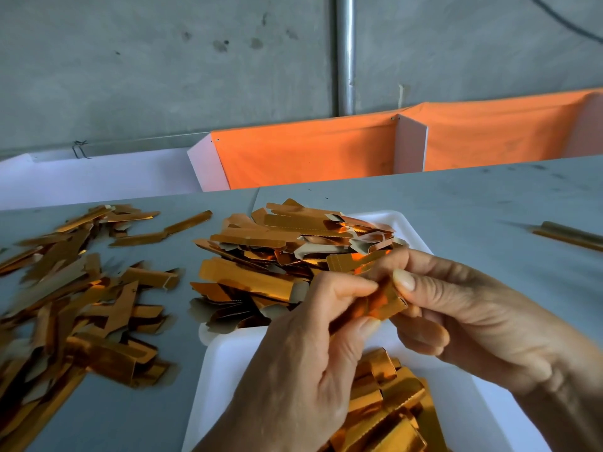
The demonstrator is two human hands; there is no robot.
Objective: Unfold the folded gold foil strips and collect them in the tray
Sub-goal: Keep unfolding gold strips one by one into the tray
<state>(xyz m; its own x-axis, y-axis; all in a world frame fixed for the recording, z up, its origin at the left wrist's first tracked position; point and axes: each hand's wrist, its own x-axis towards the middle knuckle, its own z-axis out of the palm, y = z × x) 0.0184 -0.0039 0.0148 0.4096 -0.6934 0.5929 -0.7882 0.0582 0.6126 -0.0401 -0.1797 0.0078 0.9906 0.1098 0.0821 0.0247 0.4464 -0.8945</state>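
Above the white tray [228, 370], both hands [375, 308] pinch a shiny, creased gold foil strip [386, 303], partly folded.

One head-worn wide-angle view only. The scene is seen from above and behind the hands, angled forward and down across the grey table [456, 197] toward the concrete wall [163, 76]. The hands are framed close, low in the picture.

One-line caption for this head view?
Both hands, left hand and right hand, pinch one gold foil strip above the white tray.
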